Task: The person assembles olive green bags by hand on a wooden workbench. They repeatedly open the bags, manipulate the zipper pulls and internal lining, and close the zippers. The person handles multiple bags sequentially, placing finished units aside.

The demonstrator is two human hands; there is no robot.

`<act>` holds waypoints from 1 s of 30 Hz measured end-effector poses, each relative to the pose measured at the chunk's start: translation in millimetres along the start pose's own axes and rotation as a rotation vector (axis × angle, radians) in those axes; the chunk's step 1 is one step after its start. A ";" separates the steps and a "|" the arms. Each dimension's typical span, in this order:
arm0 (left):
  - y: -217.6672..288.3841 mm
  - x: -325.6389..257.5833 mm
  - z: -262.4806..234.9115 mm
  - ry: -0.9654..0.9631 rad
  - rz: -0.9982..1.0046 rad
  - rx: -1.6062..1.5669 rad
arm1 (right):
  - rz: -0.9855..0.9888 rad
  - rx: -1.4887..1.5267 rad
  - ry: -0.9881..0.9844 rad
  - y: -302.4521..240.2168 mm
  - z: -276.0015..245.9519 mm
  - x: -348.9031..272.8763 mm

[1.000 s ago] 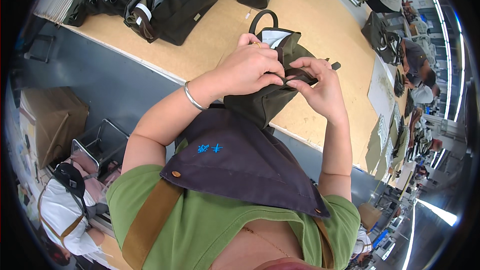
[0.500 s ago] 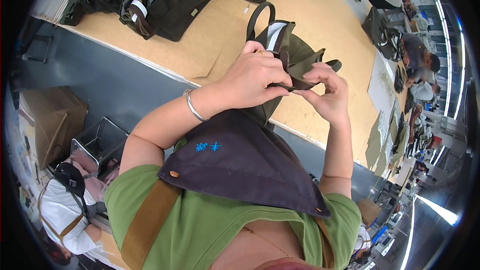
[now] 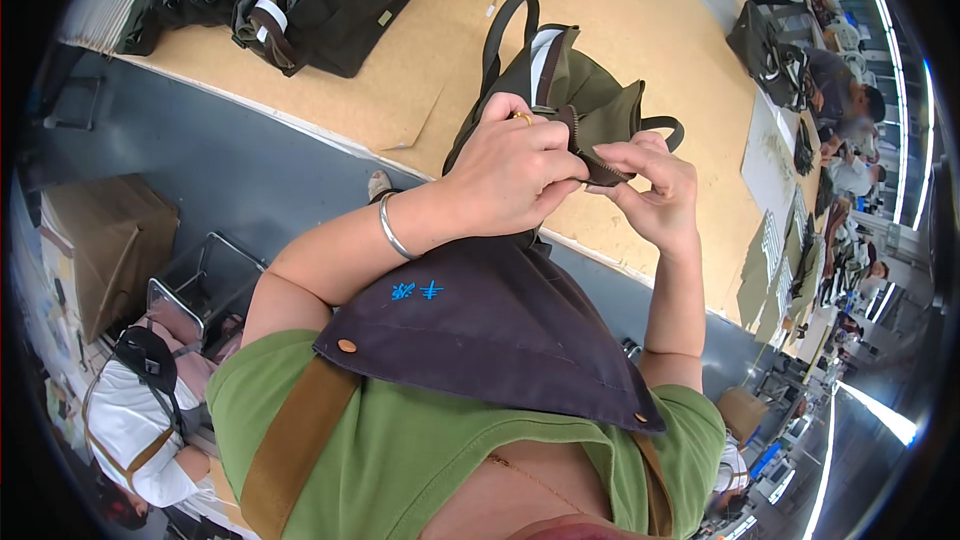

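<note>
An olive-green bag (image 3: 597, 90) stands at the near edge of the tan worktable, its mouth partly open toward me. A brown zipper (image 3: 607, 168) runs along that mouth, and a dark loop handle (image 3: 508, 25) rises at the far left side. My left hand (image 3: 515, 162), with a ring and a bracelet, closes around the zippered edge, thumb and fingers pressed together. Close beside it, my right hand (image 3: 655, 190) pinches the same edge between thumb and fingertips. The exact spot under the fingertips is hidden. A white strip (image 3: 544, 60) shows inside the bag.
Several dark bags (image 3: 340, 10) lie at the table's far left. Across the tan worktable (image 3: 400, 110), cut fabric pieces (image 3: 770, 260) and another dark bag (image 3: 765, 50) sit to the right, where people work. A brown box (image 3: 110, 250) and a metal-framed chair (image 3: 205, 285) stand at left.
The bag has shifted slightly left and more of its left side shows. My left hand is a little lower, and the right fingers have curled slightly over the zippered edge.
</note>
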State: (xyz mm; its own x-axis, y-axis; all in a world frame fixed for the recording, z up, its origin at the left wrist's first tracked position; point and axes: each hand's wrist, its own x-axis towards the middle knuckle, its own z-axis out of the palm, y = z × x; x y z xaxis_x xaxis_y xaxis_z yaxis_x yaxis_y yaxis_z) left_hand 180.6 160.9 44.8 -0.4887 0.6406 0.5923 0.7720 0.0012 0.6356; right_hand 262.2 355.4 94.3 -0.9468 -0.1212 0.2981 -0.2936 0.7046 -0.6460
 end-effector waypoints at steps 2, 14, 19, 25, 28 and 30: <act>-0.7 -0.2 -0.2 0.014 -0.031 0.004 | -0.017 -0.029 -0.008 -0.8 1.0 4.0; -33.3 1.7 -41.0 -0.256 -0.078 0.085 | 0.014 0.003 -0.289 -7.9 5.9 31.8; -43.0 9.6 -67.4 -0.447 0.048 0.235 | -0.095 -0.173 -0.305 -12.7 7.7 27.5; 10.7 4.6 -50.7 -0.330 0.235 0.280 | -0.148 -0.436 -0.129 -36.7 -38.5 -0.8; -16.7 5.1 -8.6 -0.418 0.131 0.124 | -0.012 -0.475 -0.130 27.7 -26.7 -17.2; -39.4 11.8 13.5 -0.444 0.012 -0.062 | 0.082 -0.355 -0.122 51.8 -6.2 -35.3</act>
State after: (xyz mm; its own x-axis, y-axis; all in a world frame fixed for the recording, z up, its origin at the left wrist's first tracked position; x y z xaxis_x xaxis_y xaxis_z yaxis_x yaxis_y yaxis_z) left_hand 150.0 178.8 20.1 -0.2471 0.9080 0.3384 0.7440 -0.0459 0.6666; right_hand 281.2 400.5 54.6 -0.9802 -0.1217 0.1565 -0.1728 0.9111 -0.3741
